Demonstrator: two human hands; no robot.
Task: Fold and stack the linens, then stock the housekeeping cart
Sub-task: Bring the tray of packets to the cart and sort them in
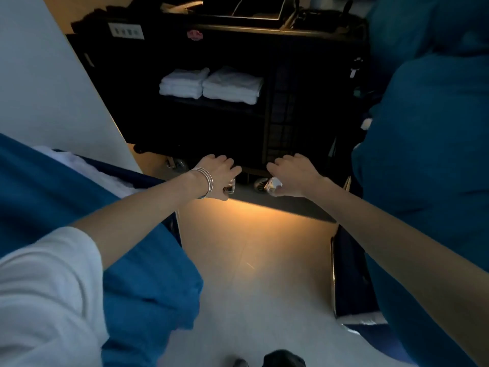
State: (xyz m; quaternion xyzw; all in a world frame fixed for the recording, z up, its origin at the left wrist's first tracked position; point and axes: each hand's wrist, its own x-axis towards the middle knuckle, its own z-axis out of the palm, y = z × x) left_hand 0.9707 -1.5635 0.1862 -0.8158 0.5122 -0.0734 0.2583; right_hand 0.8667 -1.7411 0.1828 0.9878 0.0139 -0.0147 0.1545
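The black housekeeping cart (315, 83) stands straight ahead, its side open. Two stacks of folded white towels (211, 84) sit side by side on a middle shelf. Both my arms reach toward the cart's bottom edge. My left hand (215, 176), with thin bangles on the wrist, grips a small clear object (230, 185) under the palm. My right hand (293, 173) holds a similar small clear object (274, 185). What these objects are is too dim to tell. Both hands hover just in front of the lowest shelf, near the cart's wheels (260, 184).
A blue fabric bin (66, 197) with loose white linen (87, 168) is at my left, against a white wall (53, 88). Large blue bags (428, 154) crowd the right side. The floor (254, 260) between them is a narrow lit strip. Dark items sit on the cart top.
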